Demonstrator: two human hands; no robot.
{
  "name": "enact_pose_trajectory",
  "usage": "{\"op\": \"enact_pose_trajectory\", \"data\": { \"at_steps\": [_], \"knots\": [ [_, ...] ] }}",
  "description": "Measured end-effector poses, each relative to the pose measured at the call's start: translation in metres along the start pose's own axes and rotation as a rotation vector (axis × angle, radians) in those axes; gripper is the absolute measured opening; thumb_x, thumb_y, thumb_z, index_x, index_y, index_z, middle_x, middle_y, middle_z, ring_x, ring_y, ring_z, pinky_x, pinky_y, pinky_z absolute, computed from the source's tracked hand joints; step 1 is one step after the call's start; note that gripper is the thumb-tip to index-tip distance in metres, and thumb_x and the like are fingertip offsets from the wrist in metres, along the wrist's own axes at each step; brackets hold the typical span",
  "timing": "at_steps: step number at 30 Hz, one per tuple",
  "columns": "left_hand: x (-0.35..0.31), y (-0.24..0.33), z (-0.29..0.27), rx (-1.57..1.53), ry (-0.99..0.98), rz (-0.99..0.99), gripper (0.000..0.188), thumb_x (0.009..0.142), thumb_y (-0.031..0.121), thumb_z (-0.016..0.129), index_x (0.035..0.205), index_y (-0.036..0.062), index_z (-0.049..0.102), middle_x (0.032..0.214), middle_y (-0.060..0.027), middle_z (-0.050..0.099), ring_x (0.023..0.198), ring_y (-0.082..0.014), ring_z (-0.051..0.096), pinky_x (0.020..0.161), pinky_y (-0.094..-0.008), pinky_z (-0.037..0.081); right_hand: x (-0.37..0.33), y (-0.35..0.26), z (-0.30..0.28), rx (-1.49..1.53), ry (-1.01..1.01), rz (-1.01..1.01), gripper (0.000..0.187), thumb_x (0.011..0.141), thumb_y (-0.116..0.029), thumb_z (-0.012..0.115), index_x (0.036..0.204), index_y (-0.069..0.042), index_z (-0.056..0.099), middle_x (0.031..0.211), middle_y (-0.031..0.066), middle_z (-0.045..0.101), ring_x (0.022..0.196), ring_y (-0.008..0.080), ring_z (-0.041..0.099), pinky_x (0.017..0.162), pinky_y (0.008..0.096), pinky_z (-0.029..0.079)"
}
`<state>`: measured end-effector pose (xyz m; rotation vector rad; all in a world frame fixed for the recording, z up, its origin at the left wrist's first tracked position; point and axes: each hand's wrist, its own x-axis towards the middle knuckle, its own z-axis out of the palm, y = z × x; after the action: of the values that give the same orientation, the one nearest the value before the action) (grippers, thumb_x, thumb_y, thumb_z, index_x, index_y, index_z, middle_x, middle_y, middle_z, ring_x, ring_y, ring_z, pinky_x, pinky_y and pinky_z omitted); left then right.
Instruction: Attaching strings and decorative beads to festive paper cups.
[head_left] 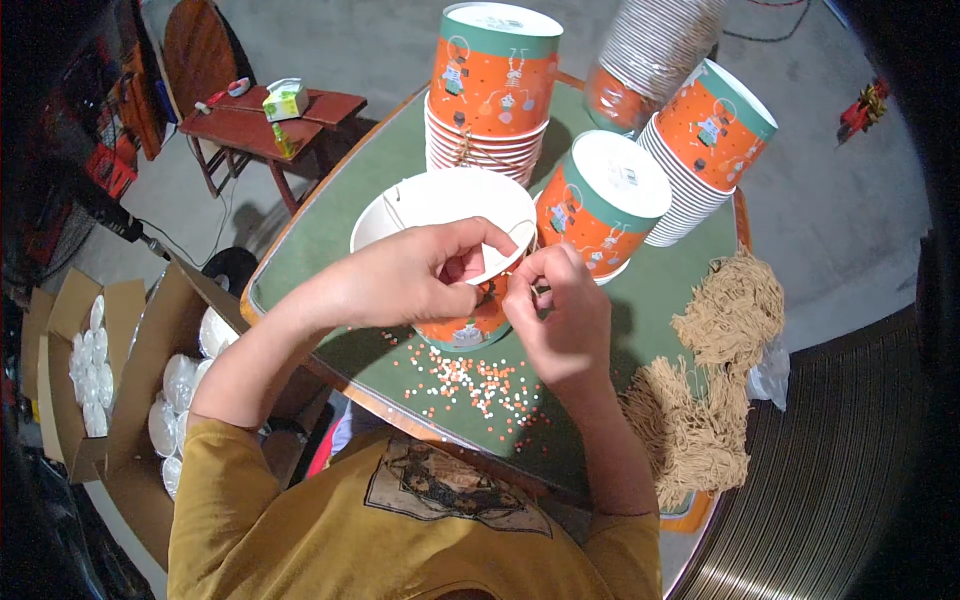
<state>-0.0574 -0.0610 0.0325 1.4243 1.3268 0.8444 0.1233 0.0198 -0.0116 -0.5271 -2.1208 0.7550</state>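
A paper bucket (370, 222), white inside and orange with a green band outside, stands upright with its mouth toward me. My left hand (425, 272) is closed on its right rim, some fingers inside and the thumb outside. Just outside that rim, my right hand (562, 315) is closed in a pinch. A bit of thin tan cord shows at its fingertips, mostly hidden by the fingers. Another piece of thin cord (393, 208) hangs inside the bucket's far left wall. Small orange and white beads (480, 385) lie scattered on the green table before the bucket.
Upside-down stacks of matching buckets (497, 90) stand at the table's (350, 185) far side. Bundles of tan cord (730, 310) lie along its right edge. Cardboard boxes (150, 390) of wrapped white items sit at left. A red bench (270, 110) holds a tissue pack (286, 98).
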Motion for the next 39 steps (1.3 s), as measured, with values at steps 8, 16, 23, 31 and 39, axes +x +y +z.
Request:
{"op": "enact_pose_trajectory", "data": {
  "at_steps": [8,16,23,31,39],
  "knots": [
    [0.005,-0.016,0.021,-0.120,-0.013,-0.020,0.018,0.100,0.017,0.047,0.111,0.0033,0.053,0.084,-0.0005,0.057,0.079,-0.0076,0.054,0.070,-0.0250,0.047,-0.022,0.000,-0.002,0.021,0.013,0.027,0.018,0.078,0.001,0.064,0.088,-0.005,0.051,0.082,0.0083,0.051,0.063,0.0207,0.058,0.057,0.0317,0.049],
    [0.009,-0.017,0.035,0.328,0.138,0.092,0.016,0.092,0.018,0.052,0.095,0.0017,0.053,0.079,-0.0174,0.060,0.078,-0.0370,0.061,0.071,-0.0426,0.048,-0.032,0.005,-0.002,0.036,0.037,0.042,0.015,0.079,-0.001,0.065,0.086,-0.005,0.053,0.077,0.0078,0.055,0.062,0.0196,0.060,0.056,0.0307,0.049],
    [0.009,-0.011,0.035,0.531,0.430,0.314,0.009,0.091,0.010,0.055,0.095,0.0019,0.054,0.083,-0.0143,0.057,0.077,-0.0315,0.059,0.069,-0.0372,0.047,-0.027,0.007,-0.019,0.146,0.117,0.247,0.012,0.085,-0.004,0.064,0.094,-0.006,0.056,0.066,0.0055,0.058,0.057,0.0107,0.058,0.053,0.0267,0.046],
    [0.018,-0.014,0.037,0.168,0.293,0.256,0.013,0.093,0.011,0.058,0.103,0.0035,0.053,0.090,-0.0023,0.056,0.083,-0.0114,0.054,0.075,-0.0282,0.046,-0.017,0.014,-0.016,0.280,-0.073,0.244,0.007,0.088,-0.005,0.061,0.094,-0.004,0.057,0.066,0.0000,0.054,0.058,0.0048,0.048,0.054,0.0225,0.042],
    [0.034,-0.026,0.042,-0.330,0.117,0.026,0.026,0.087,0.006,0.066,0.108,0.0029,0.051,0.093,0.0005,0.054,0.088,-0.0071,0.052,0.082,-0.0214,0.044,-0.015,0.019,-0.018,0.521,-0.121,0.424,0.010,0.094,-0.012,0.057,0.093,-0.003,0.057,0.068,-0.0047,0.051,0.062,0.0025,0.044,0.057,0.0194,0.038]
  ]
}}
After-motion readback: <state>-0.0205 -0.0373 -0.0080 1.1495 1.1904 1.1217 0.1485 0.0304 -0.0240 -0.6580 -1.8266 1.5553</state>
